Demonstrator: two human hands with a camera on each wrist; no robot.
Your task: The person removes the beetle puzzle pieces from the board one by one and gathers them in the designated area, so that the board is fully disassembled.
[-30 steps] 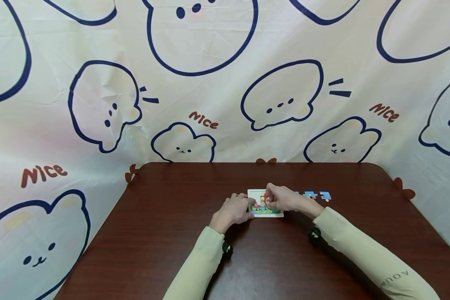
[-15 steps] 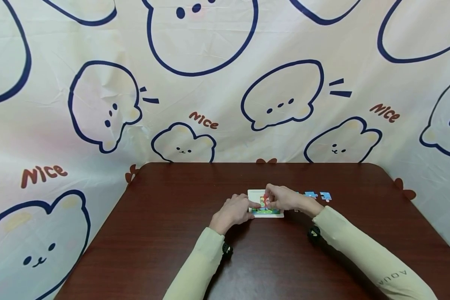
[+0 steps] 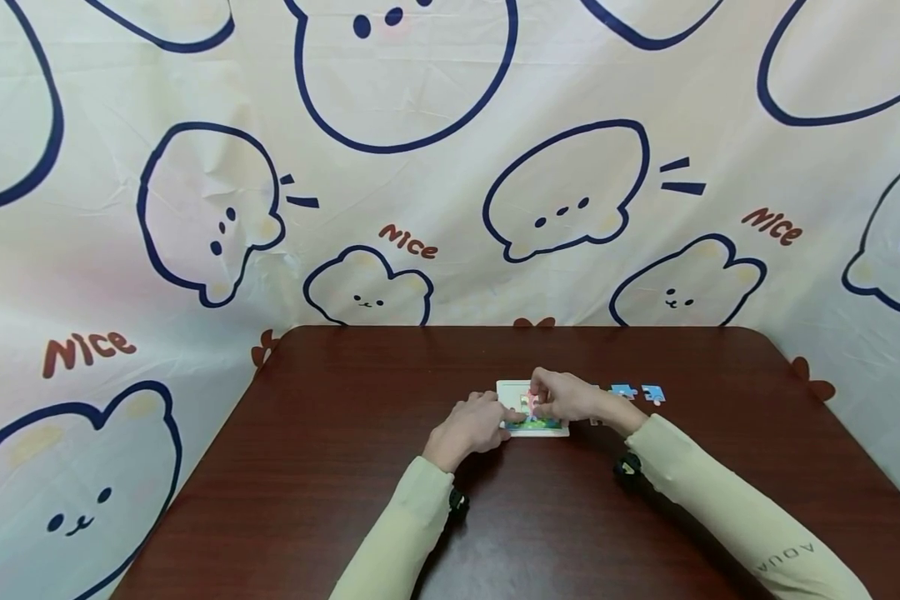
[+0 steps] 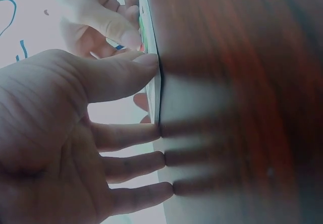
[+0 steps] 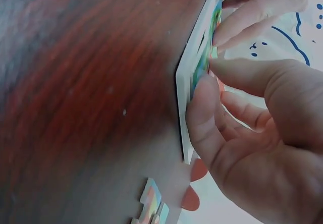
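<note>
While the left hand (image 3: 469, 422) reaches in from the near left, its fingers lie straight: one extends over the tray (image 3: 511, 389), the thumb touches the near edge, and three others rest their tips beside it on the table (image 3: 525, 517). From the right, the right hand (image 3: 566, 397) arches over the tray, thumb and index narrowed to a pinch on a piece (image 3: 529, 403) lying above the printed picture. That piece sits between the two hands; whether it is seated flat I cannot tell. Both forearms, in pale sleeves (image 3: 742, 502), angle inward. Loose pieces (image 3: 653, 394) lie on the table beyond the right wrist.
</note>
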